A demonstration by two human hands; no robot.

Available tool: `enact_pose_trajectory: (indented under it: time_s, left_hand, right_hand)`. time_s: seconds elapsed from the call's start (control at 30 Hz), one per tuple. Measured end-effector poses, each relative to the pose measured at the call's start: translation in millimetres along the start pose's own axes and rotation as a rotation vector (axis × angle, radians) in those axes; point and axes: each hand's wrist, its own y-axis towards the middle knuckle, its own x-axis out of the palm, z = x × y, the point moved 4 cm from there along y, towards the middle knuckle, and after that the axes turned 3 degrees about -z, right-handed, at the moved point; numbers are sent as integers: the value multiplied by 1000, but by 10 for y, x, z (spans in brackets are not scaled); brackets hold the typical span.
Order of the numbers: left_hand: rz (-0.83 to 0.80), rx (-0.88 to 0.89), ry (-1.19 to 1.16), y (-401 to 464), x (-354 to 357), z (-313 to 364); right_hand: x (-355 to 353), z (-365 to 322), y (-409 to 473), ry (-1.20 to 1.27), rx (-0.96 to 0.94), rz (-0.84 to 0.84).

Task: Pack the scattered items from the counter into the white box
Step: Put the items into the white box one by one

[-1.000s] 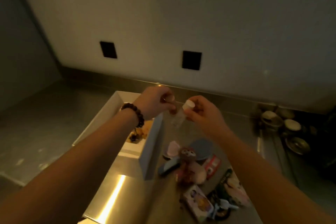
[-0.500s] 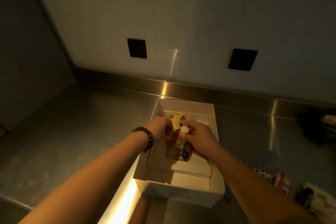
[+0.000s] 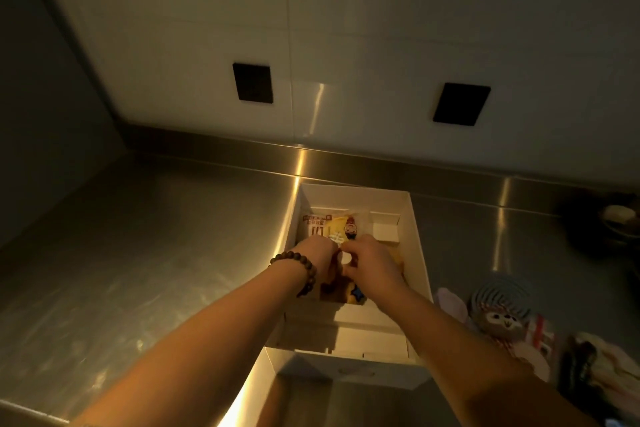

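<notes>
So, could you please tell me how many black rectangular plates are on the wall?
2: one black plate sits left of the wall seam, the other black plate to its right, both above the counter's backsplash. None appears hidden.

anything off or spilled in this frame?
Nothing spilled or damaged. Both hands, left hand and right hand, are down in the white box over the snack packets, holding a small white-capped item. A pile of loose items waits unpacked on the counter right of it.
</notes>
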Motion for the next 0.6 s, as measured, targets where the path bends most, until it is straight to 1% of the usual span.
enact_pose_trajectory:
  time_s: [0.07,0.17,0.27,0.37,0.43,0.5,0.6]
  left_hand:
    - [8,4,-25,4,-5,-7]
    - [39,0,-105,-21,-44,-14]
    - [133,21,-267,-105,-126,3]
    - [256,85,-399,-229,-260,129]
    - [314,155,-418,-277,-336,372]
    - [338,233,-421,-289,-363,728]
    - [350,340,-349,-266,-316,1333]
  right_hand:
    - [-35,18,-13,23,-2,-19]
    - [-152,41,-70,146,4,-49]
    - [-483,76,-161,219,-60,8]
    - [-968,274,-285,175,-131,98]
    - [-1276,540,-394,127,-98,177]
    - [-1500,868,-532,115,-35,229]
    - [-1655,1352,-815,99,72,230]
